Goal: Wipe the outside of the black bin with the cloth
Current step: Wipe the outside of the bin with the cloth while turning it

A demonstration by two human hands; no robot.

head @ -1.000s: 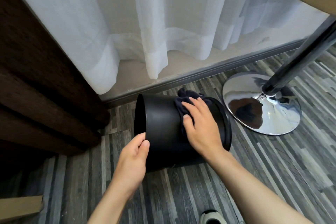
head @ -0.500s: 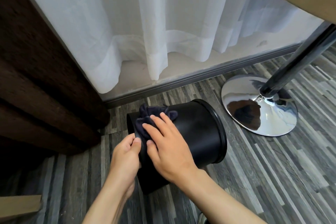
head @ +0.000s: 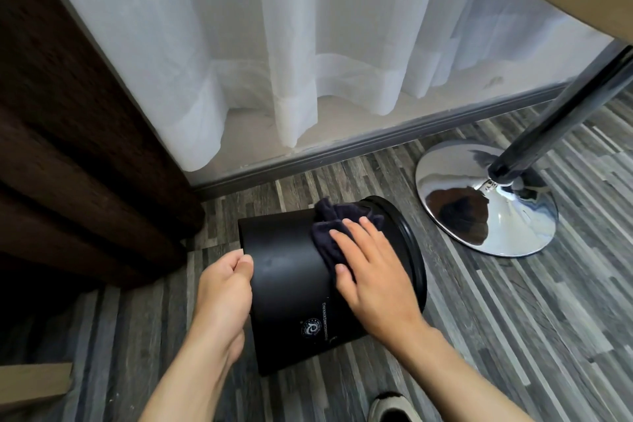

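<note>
— Two hands low in the frame: left hand (head: 224, 288) curled on the near left end of the black bin (head: 291, 288), steadying; right hand (head: 373, 277) spread flat, pressing the cloth (head: 330, 226) onto the upper wall.

— And the bin?

— On its side on the floor (head: 513, 336), centre frame, long axis running left to right, rimmed mouth toward the right. Right hand nearer that rim, so stroke direction along the axis, probably.

— Different from half a second ago?

— Cloth and right hand shifted from the left end toward the rim; logo (head: 313, 329) now visible. Beyond, upper right, chrome pedestal base (head: 479, 216), well apart.
</note>
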